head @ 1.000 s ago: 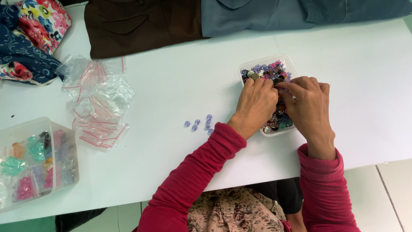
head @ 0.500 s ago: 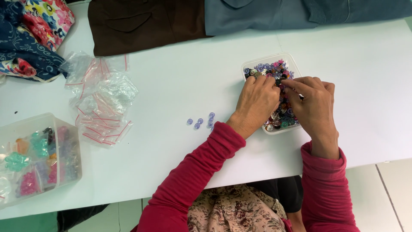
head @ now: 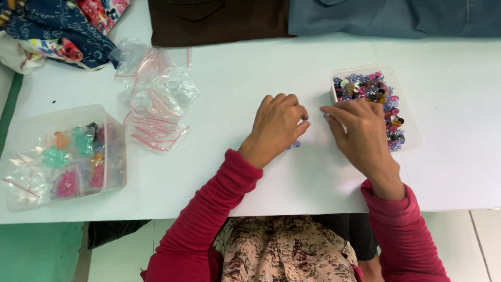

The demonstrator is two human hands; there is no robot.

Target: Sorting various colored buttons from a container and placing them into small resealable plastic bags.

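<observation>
Looks like the laying-out step: picking small buttons from the clear tray and setting them on the white counter in front of it. Working with the left hand knuckles-up, fingers curled and thumb pressed against the forefinger tip; cannot tell whether anything sits in that pinch. Holding the right hand just beside the tray's near-left corner, fingers stretched together toward the left hand, tips low over the counter; cannot tell if a button is caught between them. Just under the left hand, showing only 2 lilac buttons on the counter, touching each other, with any others hidden by the hand.

For the next move, judging by the layout: needs a fine fingertip pinch on 1 small piece at a time, and a clean release beside the lilac ones without nudging them.

Counting up:
- 2 hands.
- 1 tray, heaped with mixed buttons, too many to number.
- 1 loose pile of clear zip bags with red seals.
- 1 clear box of bagged coloured pieces at far left.
- 1 brown cloth.
- 1 grey-blue cloth.
- 1 bundle of patterned fabric along the far edge.
</observation>
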